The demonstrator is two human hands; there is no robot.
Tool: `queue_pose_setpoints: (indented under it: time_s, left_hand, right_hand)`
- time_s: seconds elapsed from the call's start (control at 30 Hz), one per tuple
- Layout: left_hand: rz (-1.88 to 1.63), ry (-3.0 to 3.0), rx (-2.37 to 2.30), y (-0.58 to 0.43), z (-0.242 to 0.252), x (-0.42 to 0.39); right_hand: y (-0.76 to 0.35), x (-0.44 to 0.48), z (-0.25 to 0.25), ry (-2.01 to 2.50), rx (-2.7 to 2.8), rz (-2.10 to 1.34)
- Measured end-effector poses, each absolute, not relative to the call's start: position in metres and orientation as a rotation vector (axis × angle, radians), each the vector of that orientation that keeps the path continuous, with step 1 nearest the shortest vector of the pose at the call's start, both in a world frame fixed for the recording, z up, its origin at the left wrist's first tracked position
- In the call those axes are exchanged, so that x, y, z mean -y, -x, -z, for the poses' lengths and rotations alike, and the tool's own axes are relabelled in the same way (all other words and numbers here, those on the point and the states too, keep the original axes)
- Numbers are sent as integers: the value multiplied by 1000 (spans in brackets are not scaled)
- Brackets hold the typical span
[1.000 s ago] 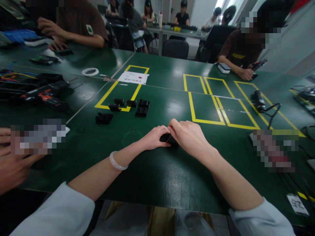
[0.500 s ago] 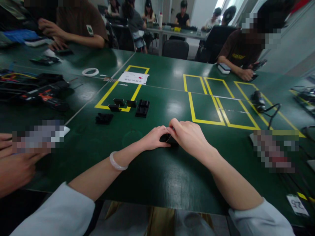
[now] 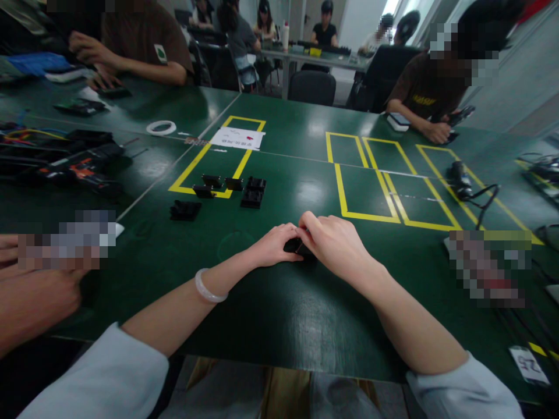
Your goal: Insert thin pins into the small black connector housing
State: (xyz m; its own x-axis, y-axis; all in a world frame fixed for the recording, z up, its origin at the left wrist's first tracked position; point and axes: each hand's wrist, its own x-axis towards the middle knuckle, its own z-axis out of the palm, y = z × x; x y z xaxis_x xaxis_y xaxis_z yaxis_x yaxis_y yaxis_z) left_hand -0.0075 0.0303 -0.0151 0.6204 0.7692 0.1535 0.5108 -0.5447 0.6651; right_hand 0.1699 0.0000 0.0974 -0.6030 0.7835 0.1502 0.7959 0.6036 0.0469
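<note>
Close together over the green table (image 3: 271, 314), both of my hands grip one small black part (image 3: 306, 251), mostly hidden by the fingers; its kind cannot be made out. My left hand (image 3: 278, 244) holds it from the left, thumb below and fingers above. From the right, my right hand (image 3: 336, 240) bends its fingers over the top of the part. Beyond my left hand stands a black block with raised pieces (image 3: 253, 193). Three thin black plates stand upright near it, one of them a plate (image 3: 212, 181) at the back. Further left lies an irregular black piece (image 3: 185, 210).
Yellow tape outlines (image 3: 367, 218) mark the table. A white paper (image 3: 238, 138) and a tape roll (image 3: 161, 128) lie further back. At left are another person's hand (image 3: 41, 302) and dark equipment with wires (image 3: 82, 169); at right, a cabled black device (image 3: 458, 179).
My hands and the black part are almost still. At the left edge, the other person's hands have shifted slightly to the right.
</note>
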Motion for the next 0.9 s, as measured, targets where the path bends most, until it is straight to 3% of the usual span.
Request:
queue_pose_setpoints:
  time_s: [0.9]
  left_hand:
    - [-596,-2239,-985,7,13,-30]
  right_hand:
    - [-169,0,-96,1314,2696,166]
